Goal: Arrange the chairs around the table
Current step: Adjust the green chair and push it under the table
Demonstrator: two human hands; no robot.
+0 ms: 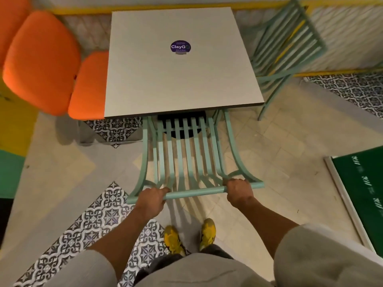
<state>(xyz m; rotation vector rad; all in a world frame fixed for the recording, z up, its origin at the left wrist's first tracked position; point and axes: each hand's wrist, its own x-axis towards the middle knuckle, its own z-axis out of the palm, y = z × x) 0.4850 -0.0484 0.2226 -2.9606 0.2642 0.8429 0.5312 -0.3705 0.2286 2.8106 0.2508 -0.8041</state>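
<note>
A square light-grey table [157, 79] with a round purple sticker stands ahead of me. A mint-green slatted chair [186, 154] sits at its near edge, its seat partly under the tabletop and its back toward me. My left hand [151, 200] grips the top rail of the chair's back near the left end. My right hand [239, 192] grips the same rail near the right end. A second mint-green slatted chair [290, 48] stands at the table's right side, turned at an angle and apart from the table.
An orange cushioned bench seat [41, 61] and a smaller orange cushion [91, 88] lie along the table's left side. A green board [360, 195] lies on the floor at right. My feet in yellow shoes [190, 237] stand behind the chair. A wall runs behind the table.
</note>
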